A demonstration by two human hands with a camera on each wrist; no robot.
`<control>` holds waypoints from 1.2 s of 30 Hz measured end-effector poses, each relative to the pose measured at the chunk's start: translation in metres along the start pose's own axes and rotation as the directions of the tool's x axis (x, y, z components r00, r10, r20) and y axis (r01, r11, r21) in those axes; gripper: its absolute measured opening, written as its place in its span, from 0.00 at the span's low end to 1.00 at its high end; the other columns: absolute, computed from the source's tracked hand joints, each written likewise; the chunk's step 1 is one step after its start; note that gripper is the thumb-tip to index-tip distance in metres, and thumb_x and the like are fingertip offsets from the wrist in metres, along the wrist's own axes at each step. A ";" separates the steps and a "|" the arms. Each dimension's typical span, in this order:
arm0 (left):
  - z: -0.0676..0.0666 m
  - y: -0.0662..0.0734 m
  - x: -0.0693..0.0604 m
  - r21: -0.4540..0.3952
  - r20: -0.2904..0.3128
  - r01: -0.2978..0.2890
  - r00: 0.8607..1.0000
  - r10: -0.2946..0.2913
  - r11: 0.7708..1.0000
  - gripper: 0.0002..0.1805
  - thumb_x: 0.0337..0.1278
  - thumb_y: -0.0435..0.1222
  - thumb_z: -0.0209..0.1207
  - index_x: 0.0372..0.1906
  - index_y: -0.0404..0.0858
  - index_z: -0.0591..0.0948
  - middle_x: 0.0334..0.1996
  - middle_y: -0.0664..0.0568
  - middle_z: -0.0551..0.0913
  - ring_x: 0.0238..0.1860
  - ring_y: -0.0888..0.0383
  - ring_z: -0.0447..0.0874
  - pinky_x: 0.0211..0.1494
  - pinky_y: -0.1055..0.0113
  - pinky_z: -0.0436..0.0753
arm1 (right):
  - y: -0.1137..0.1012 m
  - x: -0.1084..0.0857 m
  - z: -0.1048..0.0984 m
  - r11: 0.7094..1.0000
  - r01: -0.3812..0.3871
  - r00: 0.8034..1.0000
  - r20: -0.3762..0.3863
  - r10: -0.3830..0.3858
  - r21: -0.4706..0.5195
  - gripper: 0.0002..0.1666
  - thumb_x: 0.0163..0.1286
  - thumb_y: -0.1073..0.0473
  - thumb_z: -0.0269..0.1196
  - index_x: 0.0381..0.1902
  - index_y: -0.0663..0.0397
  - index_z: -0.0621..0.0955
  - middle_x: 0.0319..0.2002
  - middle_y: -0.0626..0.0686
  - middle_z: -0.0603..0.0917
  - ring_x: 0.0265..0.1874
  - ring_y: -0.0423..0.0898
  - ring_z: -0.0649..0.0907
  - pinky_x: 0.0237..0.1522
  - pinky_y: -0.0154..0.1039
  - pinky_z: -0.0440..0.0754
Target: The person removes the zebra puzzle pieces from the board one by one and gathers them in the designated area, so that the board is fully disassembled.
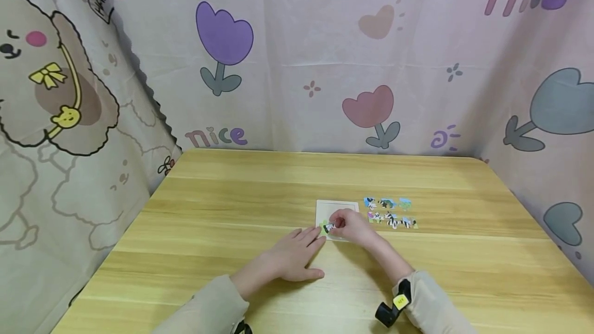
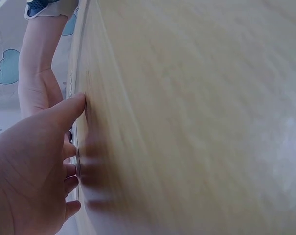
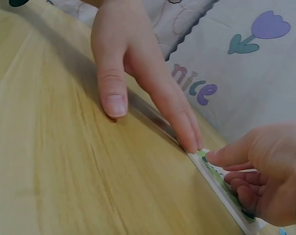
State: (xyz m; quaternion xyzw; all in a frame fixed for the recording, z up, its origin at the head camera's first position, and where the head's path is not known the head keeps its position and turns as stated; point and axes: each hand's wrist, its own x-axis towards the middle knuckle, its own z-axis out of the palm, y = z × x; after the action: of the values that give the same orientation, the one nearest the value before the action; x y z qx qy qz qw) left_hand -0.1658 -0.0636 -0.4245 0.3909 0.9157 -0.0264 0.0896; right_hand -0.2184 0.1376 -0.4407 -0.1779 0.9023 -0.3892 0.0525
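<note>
A small white puzzle tray lies on the table with green, black and white puzzle pieces along its near-left part. My left hand rests palm down, fingers straight, its fingertips touching the tray's left edge and the corner piece. Over the tray, my right hand has its fingers curled and its thumb against them, pinching a puzzle piece low at the tray; the fingers mostly hide that piece. The right wrist view shows this hand close above the green strip of puzzle.
Loose puzzle pieces with zebra patterns lie in two rows right of the tray. The wooden table meets a printed curtain at the back. Black wrist cameras sit at the sleeves.
</note>
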 end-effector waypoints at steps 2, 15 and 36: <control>0.000 -0.001 0.000 -0.004 -0.003 0.000 1.000 0.000 1.000 0.43 0.59 0.64 0.42 0.72 0.41 0.55 0.72 0.47 0.49 0.71 0.52 0.46 0.71 0.57 0.52 | 0.000 0.000 0.001 1.000 0.004 1.000 0.000 -0.004 -0.014 0.10 0.51 0.65 0.69 0.33 0.58 0.81 0.25 0.46 0.75 0.26 0.41 0.73 0.30 0.34 0.74; 0.004 -0.004 0.001 0.012 -0.011 -0.004 1.000 0.004 1.000 0.45 0.58 0.65 0.43 0.72 0.40 0.55 0.72 0.45 0.49 0.71 0.52 0.45 0.70 0.56 0.53 | -0.006 -0.003 0.007 0.987 0.063 0.998 -0.015 -0.066 -0.147 0.12 0.51 0.62 0.70 0.34 0.58 0.81 0.27 0.48 0.72 0.27 0.42 0.71 0.30 0.35 0.72; 0.002 -0.003 0.001 0.006 -0.004 -0.007 1.000 0.007 1.000 0.45 0.58 0.64 0.43 0.72 0.39 0.54 0.72 0.42 0.48 0.71 0.50 0.45 0.71 0.57 0.52 | -0.017 0.003 0.008 0.993 -0.031 0.999 0.011 0.032 -0.110 0.14 0.47 0.69 0.70 0.29 0.60 0.75 0.28 0.50 0.71 0.28 0.44 0.72 0.32 0.37 0.74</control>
State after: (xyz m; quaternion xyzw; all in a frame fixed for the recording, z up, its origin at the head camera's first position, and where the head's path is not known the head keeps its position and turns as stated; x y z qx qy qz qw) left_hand -0.1684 -0.0658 -0.4271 0.3942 0.9145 -0.0277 0.0865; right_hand -0.2142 0.1205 -0.4334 -0.1688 0.9246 -0.3372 0.0546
